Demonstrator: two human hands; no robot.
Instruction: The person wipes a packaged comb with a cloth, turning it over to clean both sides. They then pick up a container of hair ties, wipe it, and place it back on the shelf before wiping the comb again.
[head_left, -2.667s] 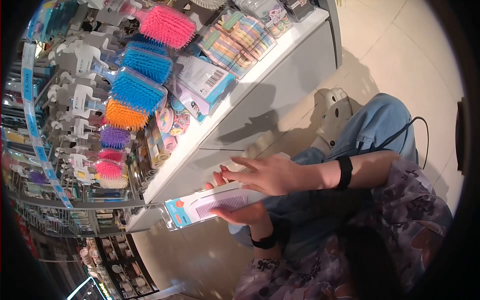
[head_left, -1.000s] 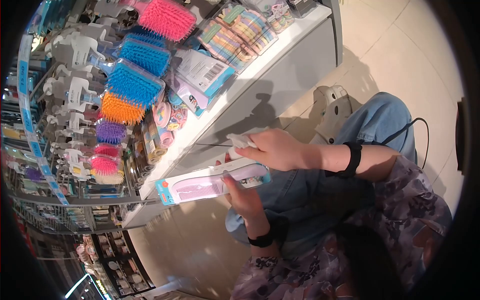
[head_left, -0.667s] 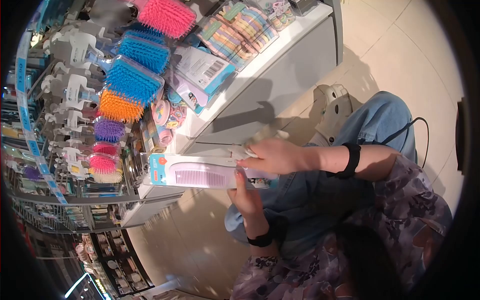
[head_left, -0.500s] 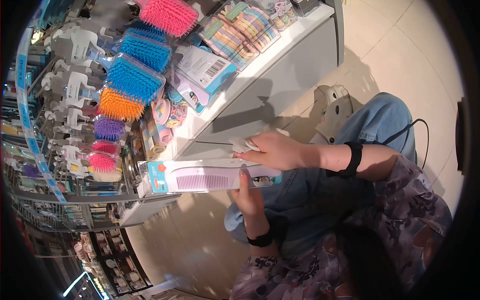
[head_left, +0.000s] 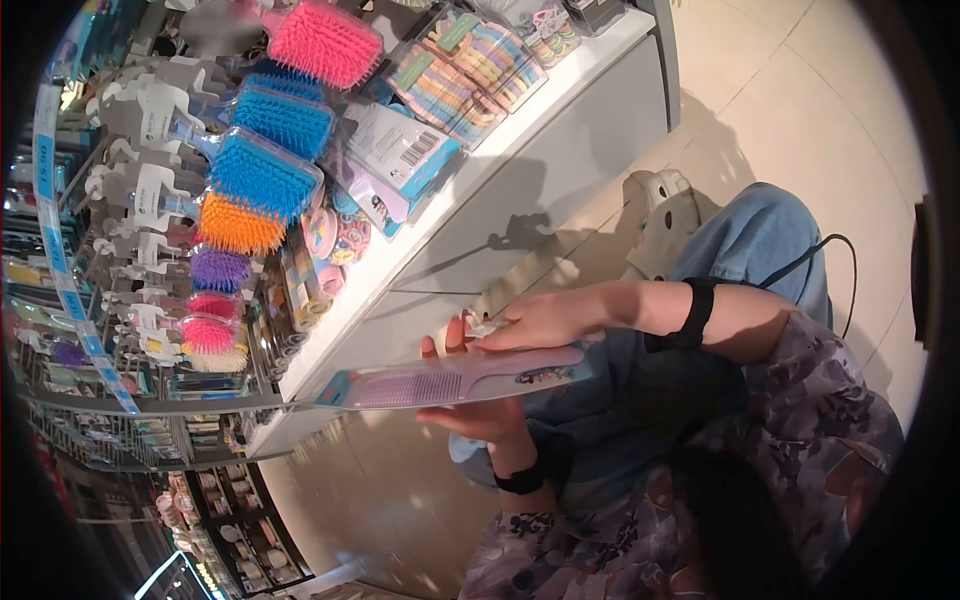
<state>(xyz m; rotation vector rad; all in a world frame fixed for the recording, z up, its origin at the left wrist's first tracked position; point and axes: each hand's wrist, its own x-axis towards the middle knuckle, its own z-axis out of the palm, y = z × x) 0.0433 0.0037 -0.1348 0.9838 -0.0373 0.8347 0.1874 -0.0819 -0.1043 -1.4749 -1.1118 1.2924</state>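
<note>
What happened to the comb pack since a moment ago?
The packaged comb tipped from facing the camera to nearly edge-on, its far end dropping. The left hand now cups it from beneath. The right hand still presses its white cloth on it. Hairbrushes unchanged.

The comb pack is glossy plastic (clear, catching light), the shelf smooth and matt.

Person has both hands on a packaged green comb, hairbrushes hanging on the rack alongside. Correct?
Not green. The head view shows the packaged comb is lilac. The rest stands: the left hand and the right hand are both on it, with hairbrushes hanging on the rack alongside.
</note>
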